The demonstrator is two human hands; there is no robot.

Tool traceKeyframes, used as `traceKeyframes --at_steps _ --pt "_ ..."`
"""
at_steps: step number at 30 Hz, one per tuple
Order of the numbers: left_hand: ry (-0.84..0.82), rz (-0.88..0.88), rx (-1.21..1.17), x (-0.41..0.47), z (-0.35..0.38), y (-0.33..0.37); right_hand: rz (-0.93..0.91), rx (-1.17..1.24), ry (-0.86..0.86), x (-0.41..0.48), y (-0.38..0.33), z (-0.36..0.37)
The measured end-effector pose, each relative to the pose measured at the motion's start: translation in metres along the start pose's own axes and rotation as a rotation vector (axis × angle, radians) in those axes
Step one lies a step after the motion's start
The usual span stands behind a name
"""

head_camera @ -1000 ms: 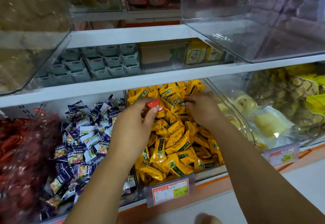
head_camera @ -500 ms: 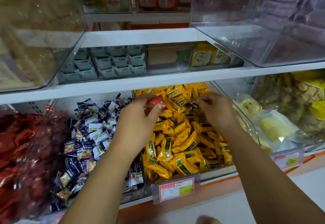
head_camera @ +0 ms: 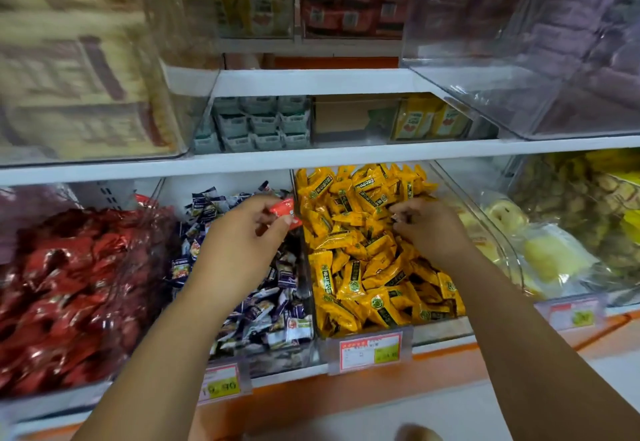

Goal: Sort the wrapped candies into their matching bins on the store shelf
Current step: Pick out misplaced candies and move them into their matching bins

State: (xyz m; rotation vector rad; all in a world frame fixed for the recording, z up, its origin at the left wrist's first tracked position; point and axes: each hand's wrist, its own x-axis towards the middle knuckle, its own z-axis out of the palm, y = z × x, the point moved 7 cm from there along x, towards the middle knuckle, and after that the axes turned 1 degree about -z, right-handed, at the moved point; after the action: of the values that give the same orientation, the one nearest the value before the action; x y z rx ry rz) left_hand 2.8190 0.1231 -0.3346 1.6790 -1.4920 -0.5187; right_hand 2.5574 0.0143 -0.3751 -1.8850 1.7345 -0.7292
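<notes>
A small red wrapped candy point(head_camera: 284, 210) was pinched in the left hand point(head_camera: 242, 238). At its 3 o'clock, the right hand point(head_camera: 431, 229) was curled among yellow wrapped candies point(head_camera: 363, 267); its grip could not be determined.

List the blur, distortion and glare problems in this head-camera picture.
Head view: the top-left bin is smeared with blur; the white shelf edge bends slightly, wide-angle distortion; the clear top-right bin carries pale reflections; the yellow candies and the red candy pinched by the left hand are fairly sharp; lighting is even, without hard shadows.
</notes>
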Motion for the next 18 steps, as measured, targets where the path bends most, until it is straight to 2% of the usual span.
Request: traceKeyframes --at_steps 2,4,6,7,9,11,14,18 --pt "0.012 -0.013 0.018 0.001 -0.006 -0.002 -0.064 0.02 0.121 -0.006 -0.019 -0.014" --pt "0.007 -0.012 0.055 0.0 -0.011 -0.001 -0.133 0.162 0.233 -0.015 -0.043 -0.021" --pt "0.0 -0.025 0.078 0.0 -0.014 0.001 -0.24 0.159 0.28 -0.028 -0.073 -0.023" --pt "0.08 -0.078 0.099 -0.015 -0.06 -0.02 -0.33 0.173 0.208 -0.039 -0.121 0.011" --pt "0.117 -0.09 0.082 -0.017 -0.078 -0.03 -0.394 0.103 0.103 -0.05 -0.147 0.031" --pt "0.129 -0.104 0.062 -0.018 -0.086 -0.03 -0.375 0.091 0.026 -0.046 -0.147 0.043" --pt "0.185 -0.122 0.071 -0.021 -0.103 -0.04 -0.361 0.149 0.018 -0.047 -0.146 0.047" --pt "0.403 -0.166 0.133 -0.018 -0.153 -0.076 -0.428 0.112 -0.065 -0.061 -0.161 0.065"
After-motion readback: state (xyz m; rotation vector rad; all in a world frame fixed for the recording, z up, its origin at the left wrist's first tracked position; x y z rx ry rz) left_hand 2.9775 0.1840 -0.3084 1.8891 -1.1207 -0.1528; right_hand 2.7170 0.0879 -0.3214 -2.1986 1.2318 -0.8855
